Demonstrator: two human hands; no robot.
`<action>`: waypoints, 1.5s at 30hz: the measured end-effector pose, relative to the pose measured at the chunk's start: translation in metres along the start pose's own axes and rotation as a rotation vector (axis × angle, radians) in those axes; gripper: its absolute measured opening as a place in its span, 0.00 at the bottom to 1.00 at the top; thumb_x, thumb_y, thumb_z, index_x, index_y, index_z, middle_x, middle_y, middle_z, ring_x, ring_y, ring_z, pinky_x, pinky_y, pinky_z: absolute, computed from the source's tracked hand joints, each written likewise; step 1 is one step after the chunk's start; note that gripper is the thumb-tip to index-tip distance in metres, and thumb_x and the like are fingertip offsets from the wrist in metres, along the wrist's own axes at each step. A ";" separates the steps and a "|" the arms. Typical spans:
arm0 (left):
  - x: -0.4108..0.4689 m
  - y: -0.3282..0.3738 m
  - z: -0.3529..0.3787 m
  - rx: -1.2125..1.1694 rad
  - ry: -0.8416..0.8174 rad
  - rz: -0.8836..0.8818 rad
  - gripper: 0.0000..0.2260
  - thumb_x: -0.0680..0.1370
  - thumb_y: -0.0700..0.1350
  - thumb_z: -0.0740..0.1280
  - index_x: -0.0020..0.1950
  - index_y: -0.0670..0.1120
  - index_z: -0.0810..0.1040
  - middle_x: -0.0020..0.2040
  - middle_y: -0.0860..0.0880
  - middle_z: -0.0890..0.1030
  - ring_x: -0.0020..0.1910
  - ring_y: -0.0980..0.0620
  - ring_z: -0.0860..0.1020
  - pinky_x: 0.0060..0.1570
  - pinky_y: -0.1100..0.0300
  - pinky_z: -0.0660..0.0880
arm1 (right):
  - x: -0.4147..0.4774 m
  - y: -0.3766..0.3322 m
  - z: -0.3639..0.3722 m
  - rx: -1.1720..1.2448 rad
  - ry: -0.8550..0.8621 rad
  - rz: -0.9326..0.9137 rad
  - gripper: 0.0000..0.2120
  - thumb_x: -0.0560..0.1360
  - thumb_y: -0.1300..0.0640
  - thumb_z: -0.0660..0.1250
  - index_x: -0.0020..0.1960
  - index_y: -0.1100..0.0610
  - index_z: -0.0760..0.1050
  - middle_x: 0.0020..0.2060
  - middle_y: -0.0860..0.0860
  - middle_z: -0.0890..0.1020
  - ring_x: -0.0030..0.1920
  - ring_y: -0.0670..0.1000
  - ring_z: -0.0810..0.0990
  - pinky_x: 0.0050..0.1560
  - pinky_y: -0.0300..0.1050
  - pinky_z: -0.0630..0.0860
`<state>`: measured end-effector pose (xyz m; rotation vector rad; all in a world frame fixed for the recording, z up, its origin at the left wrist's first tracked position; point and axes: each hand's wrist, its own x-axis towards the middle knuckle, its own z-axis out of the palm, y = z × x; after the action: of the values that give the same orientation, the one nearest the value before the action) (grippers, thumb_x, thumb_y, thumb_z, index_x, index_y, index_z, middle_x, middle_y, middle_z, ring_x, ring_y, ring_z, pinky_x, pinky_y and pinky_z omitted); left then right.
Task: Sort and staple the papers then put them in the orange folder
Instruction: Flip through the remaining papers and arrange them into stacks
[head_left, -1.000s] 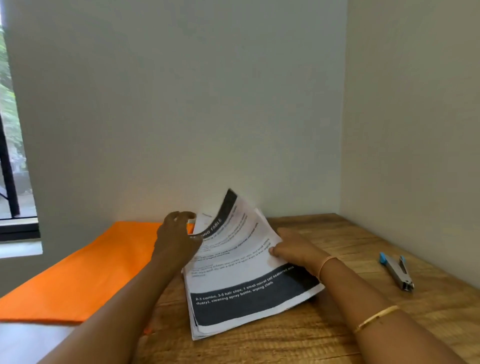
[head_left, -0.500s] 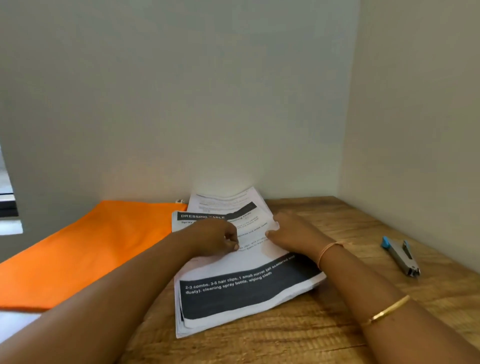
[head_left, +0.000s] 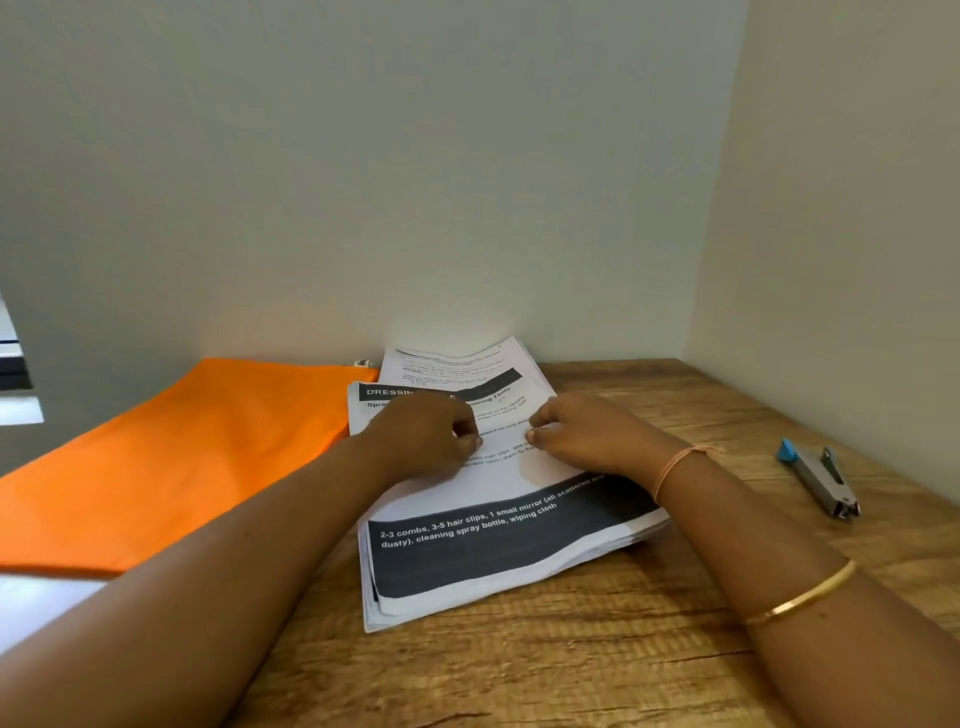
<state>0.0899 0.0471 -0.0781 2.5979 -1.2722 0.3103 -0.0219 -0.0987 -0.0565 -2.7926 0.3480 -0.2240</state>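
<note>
A stack of printed papers with dark header bands lies flat on the wooden table. My left hand rests on the top sheet with its fingers curled, thumb and fingertips pinched at the paper. My right hand sits beside it on the same sheet, fingers curled and pressing down. An orange folder lies flat to the left of the stack. A grey stapler with a blue end lies on the table to the right, apart from both hands.
Walls close in the table at the back and on the right, forming a corner. A window edge shows at far left. The table's left edge lies under the folder.
The top sheets, lifted and curled a second ago, now lie flat on the stack. My left hand moved from the papers' top edge down onto the sheet's middle, close to my right hand.
</note>
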 end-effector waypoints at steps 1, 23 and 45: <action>0.000 -0.001 0.000 -0.005 0.001 0.001 0.10 0.78 0.53 0.62 0.55 0.52 0.78 0.54 0.53 0.80 0.53 0.53 0.75 0.50 0.60 0.70 | -0.001 0.000 -0.002 0.021 0.004 -0.006 0.16 0.79 0.52 0.60 0.60 0.60 0.78 0.58 0.56 0.79 0.56 0.54 0.77 0.55 0.45 0.72; -0.014 0.000 -0.015 -1.090 -0.026 -0.311 0.28 0.77 0.66 0.46 0.56 0.50 0.75 0.51 0.45 0.81 0.53 0.48 0.79 0.61 0.55 0.72 | -0.016 -0.003 -0.003 0.911 -0.287 -0.161 0.28 0.71 0.39 0.56 0.64 0.53 0.75 0.71 0.45 0.66 0.69 0.43 0.64 0.71 0.43 0.51; -0.008 -0.016 -0.004 -1.043 0.017 -0.438 0.37 0.74 0.41 0.71 0.77 0.51 0.54 0.72 0.45 0.65 0.55 0.50 0.71 0.50 0.59 0.69 | -0.003 0.017 -0.011 0.492 0.286 0.224 0.05 0.73 0.64 0.67 0.41 0.56 0.76 0.48 0.56 0.83 0.50 0.56 0.81 0.57 0.56 0.76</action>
<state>0.0973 0.0643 -0.0783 1.8393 -0.5518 -0.3346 -0.0305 -0.1170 -0.0520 -2.2191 0.5800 -0.5722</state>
